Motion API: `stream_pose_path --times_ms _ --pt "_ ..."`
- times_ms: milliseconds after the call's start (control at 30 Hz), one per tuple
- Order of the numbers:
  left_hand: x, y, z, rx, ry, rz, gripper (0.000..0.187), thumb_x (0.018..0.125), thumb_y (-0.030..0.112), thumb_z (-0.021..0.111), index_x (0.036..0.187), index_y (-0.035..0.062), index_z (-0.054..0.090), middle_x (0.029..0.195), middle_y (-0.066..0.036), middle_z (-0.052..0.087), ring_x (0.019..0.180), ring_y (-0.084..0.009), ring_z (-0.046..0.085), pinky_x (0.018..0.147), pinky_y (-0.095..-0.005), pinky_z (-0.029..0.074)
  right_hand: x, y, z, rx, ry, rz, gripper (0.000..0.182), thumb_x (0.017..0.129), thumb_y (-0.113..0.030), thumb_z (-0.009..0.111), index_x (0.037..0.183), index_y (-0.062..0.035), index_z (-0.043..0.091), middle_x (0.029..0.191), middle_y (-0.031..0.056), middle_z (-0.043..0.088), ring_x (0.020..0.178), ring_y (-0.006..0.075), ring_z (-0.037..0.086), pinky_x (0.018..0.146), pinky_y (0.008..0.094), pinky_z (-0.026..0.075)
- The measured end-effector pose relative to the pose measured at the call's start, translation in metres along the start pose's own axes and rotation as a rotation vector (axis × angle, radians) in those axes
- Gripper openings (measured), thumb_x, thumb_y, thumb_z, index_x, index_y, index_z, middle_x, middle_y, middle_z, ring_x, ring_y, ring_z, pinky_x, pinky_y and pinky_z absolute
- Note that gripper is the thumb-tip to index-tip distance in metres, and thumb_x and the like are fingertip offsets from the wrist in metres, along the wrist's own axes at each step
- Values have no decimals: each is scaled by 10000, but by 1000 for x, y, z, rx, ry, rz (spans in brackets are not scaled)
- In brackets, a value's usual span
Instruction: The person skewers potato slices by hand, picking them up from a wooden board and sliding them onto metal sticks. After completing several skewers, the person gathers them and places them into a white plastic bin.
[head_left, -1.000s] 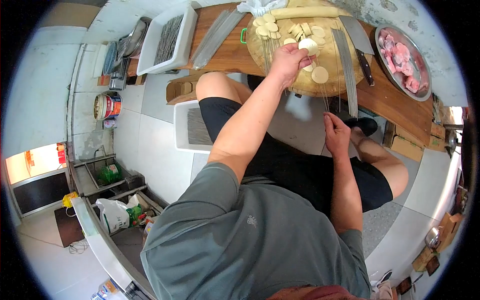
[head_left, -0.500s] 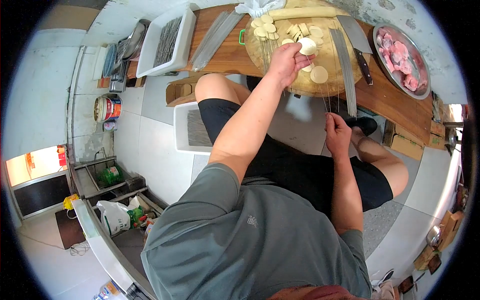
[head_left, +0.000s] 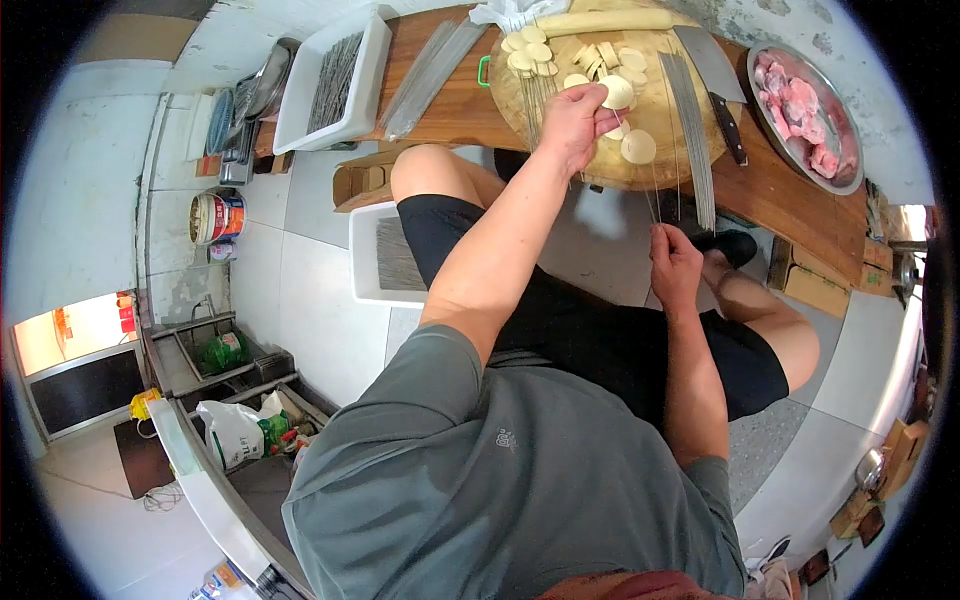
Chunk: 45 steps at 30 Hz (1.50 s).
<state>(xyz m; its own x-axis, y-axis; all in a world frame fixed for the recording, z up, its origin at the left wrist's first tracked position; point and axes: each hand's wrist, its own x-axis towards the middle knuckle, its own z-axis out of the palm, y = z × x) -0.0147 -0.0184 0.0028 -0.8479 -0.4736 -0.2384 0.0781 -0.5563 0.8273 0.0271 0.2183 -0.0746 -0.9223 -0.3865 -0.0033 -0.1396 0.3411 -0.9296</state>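
Note:
My left hand (head_left: 573,127) is over the near part of a round wooden chopping board (head_left: 690,150), its thumb and fingers closed on a pale round slice (head_left: 618,93). Lower and to the right, my right hand (head_left: 677,265) pinches the near ends of thin metal skewers (head_left: 656,198). They run up toward another pale disc (head_left: 638,147), which overlaps the board's near edge in this view. More pale slices (head_left: 632,62) lie on the board beyond my left hand, and slices on skewers (head_left: 530,52) are gathered at its left side.
A bundle of skewers (head_left: 688,140) and a cleaver (head_left: 708,65) lie at the board's right. Beyond is a metal bowl of raw meat (head_left: 800,100). A long pale roll (head_left: 605,24) lies at the back. White bins (head_left: 378,60) of skewers stand left and below.
Both hands keep nearly the same place and hold. The whole view has shifted very slightly.

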Motion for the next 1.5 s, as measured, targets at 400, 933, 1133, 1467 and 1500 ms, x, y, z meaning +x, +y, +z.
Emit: stream_pose_path --times_ms 400,933,1133,1467,1500 --pt "-4 -4 -3 17 -16 -47 266 937 154 537 1093 -61 541 1029 -167 643 869 -270 668 740 -328 556 0 -2 5 55 -4 33 224 899 -200 617 956 12 661 757 122 673 667 134 619 638 283 490" --pt "-12 -3 11 74 -14 -20 239 941 177 553 1004 -47 607 940 -115 657 777 -182 639 676 -287 525 -2 -7 7 65 10 17 198 901 -180 615 930 11 659 702 106 645 605 128 571 602 277 472" --pt "-13 -14 13 144 -2 -28 208 933 186 563 984 -1 636 888 -65 655 709 -131 609 641 -246 504 1 -6 7 62 28 -11 205 898 -189 617 928 9 661 684 117 632 594 123 570 593 280 472" --pt "-22 -26 20 74 -31 -23 231 854 37 620 1082 4 611 943 -56 668 811 -144 644 695 -262 520 5 -7 4 54 28 5 211 900 -191 619 934 12 665 684 103 633 613 103 568 596 269 472" --pt "-25 -28 21 81 -55 -10 241 848 28 624 1088 15 610 943 -46 670 818 -138 643 698 -264 520 6 -6 5 73 39 5 212 901 -190 618 936 13 666 686 98 636 616 100 567 597 267 472"
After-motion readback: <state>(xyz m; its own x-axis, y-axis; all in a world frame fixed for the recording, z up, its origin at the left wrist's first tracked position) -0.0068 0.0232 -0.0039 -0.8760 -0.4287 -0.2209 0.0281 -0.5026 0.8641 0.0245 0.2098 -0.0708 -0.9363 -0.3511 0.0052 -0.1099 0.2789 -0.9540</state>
